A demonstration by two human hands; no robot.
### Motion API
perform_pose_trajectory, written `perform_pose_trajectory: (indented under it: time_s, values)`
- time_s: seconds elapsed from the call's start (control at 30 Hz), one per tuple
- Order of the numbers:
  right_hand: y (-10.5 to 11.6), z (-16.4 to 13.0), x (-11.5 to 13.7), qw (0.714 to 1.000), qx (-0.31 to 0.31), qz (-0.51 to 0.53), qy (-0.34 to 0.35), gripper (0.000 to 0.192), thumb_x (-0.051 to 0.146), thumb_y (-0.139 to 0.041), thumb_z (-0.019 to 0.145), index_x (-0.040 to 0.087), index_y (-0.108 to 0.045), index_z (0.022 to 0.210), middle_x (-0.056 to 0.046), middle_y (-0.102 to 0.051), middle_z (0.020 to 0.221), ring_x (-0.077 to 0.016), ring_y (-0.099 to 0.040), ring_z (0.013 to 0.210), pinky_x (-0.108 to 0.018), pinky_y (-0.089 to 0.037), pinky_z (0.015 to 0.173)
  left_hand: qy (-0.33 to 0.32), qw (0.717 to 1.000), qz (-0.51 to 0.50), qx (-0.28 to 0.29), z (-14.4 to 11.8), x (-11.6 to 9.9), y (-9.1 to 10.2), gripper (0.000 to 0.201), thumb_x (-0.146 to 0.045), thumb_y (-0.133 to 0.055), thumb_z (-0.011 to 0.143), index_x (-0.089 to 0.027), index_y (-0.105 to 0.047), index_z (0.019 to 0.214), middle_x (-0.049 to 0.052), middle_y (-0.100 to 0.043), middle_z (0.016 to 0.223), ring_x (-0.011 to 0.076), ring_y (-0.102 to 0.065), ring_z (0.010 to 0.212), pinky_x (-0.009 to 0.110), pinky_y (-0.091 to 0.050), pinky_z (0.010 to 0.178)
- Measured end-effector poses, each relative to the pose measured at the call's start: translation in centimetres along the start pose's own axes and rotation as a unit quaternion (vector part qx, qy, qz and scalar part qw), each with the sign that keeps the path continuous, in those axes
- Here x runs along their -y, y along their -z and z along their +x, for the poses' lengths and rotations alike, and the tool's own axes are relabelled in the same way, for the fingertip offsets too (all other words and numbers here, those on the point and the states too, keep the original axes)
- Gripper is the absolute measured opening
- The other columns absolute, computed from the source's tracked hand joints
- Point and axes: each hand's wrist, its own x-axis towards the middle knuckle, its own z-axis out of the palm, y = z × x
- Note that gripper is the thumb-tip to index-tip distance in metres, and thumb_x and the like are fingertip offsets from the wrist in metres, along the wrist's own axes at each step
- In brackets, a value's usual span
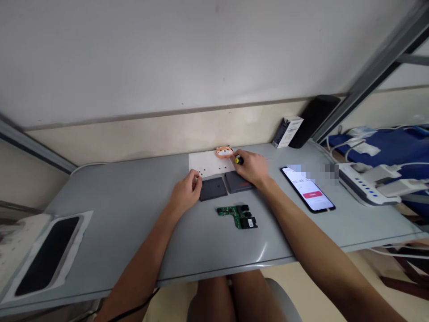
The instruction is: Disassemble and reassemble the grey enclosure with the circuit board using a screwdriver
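Head view, tool: yellow-and-black handle in the right hand, just beside an orange animal-faced piece towards the back of the desk.
White sheet: paper under that piece, several small dark bits scattered on it; right portion hidden by the right hand.
Dark panels: two, side by side on the near side of the paper; left panel shows whole, right panel lies partly under the right hand and wrist.
Circuit board: one, green and black, between the forearms, nearer the desk's front edge.
Phone: one, screen lit, right of the right forearm.
Charging station: white, plugs inserted, farther right.
Back corner: small box beside a black cylinder.
Far left: dark slab on a white wrapper.
Right arm: extended forward, hand turned inward, fingers closed around the handle.
Left arm: reaching forward; left hand beside the left panel, fingers curled; cannot tell whether the tips meet.
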Motion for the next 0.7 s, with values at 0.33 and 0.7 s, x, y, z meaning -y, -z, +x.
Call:
perform_pose_trajectory:
  time_s: [0.33,0.7]
  values:
    - [0.0,0.4,0.2,0.999,0.006,0.052,-0.016,0.032,0.035,-0.048,0.101,0.025,-0.075,0.113,-0.011,-0.081,0.116,-0.031,-0.074,0.096,-0.034,-0.04,0.07,-0.015,1.0,0.02,0.012,0.1,-0.5,0.8,0.01,-0.029,-0.049,0.09,-0.024,-0.054,0.098,-0.008,-0.042,0.062,0.0139,-0.045,0.054,0.027,-0.037,0.061]
    - [1.2,0.9,0.3,0.987,-0.003,0.138,-0.077,0.03,0.035,-0.048,0.101,0.023,-0.073,0.112,-0.016,-0.08,0.106,-0.0318,-0.073,0.091,-0.035,-0.038,0.068,0.033,0.997,0.064,-0.023,-0.1,-1.5,1.2,0.014,-0.03,-0.048,0.091,-0.022,-0.058,0.095,-0.006,-0.05,0.062,0.0144,-0.049,0.055,0.027,-0.041,0.061]
